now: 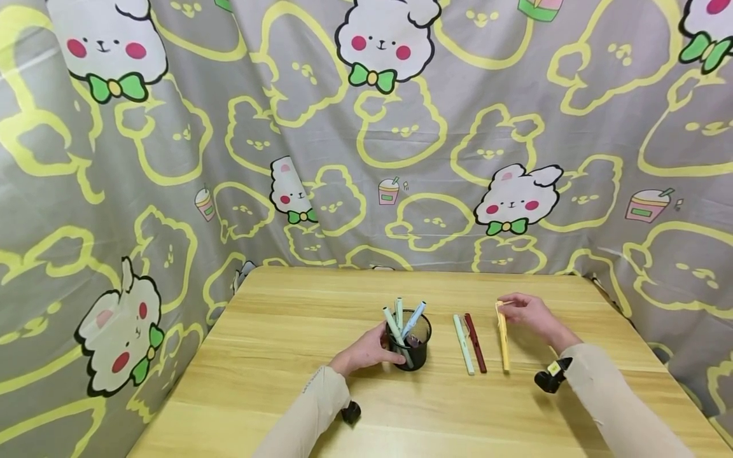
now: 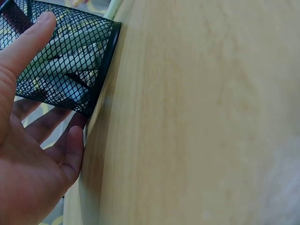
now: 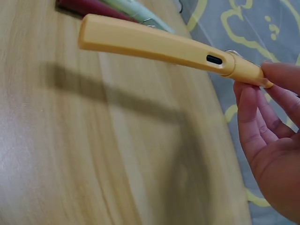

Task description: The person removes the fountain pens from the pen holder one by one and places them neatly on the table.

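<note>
My left hand (image 1: 366,350) curls round a black mesh pen holder (image 1: 418,357), thumb along its near side and fingers behind it. Light green pens (image 1: 392,326) and a light blue pen (image 1: 413,321) lean out of the holder; something dark is also inside. In the right wrist view, my right hand (image 3: 274,145) pinches a yellow pen (image 3: 150,44) at one end between thumb and fingertips. The pen's other end hangs over the table, its shadow below. Just left of it in the head view lie a mint green pen (image 1: 464,345) and a dark red pen (image 1: 475,343), side by side.
The wood-grain table (image 1: 286,318) reaches back to a grey curtain (image 1: 435,146) with yellow outlines and white cartoon animals. Curtain also hangs along the left side. A small black device (image 1: 548,380) sits at my right wrist, another (image 1: 351,413) at my left.
</note>
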A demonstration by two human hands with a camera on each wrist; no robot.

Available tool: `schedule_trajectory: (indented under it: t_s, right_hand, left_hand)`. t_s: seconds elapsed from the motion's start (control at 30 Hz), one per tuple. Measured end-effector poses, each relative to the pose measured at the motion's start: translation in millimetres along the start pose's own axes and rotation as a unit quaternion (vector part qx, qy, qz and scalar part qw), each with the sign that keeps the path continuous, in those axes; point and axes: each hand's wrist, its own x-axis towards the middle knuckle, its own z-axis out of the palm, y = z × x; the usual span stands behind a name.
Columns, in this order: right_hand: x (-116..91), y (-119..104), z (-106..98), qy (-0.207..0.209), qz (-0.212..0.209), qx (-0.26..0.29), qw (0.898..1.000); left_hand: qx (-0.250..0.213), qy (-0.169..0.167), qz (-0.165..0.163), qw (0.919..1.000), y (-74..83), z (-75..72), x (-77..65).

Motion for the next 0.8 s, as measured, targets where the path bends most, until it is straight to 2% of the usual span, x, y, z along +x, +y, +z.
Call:
schedule_trajectory:
  t_s: [0.53,0.8]
  right_hand:
    - [13,20,17,-0.022,0.044,-0.009,0.999]
    - [17,26,22,-0.005,0.054,-0.04,0.998]
  left_hand:
    - [-0.013,0.002,-0.007,0.9999,2.5,1.3,-0.5]
    - [-0.012,0.003,-0.006,0.9999,2.2,0.7,-0.2]
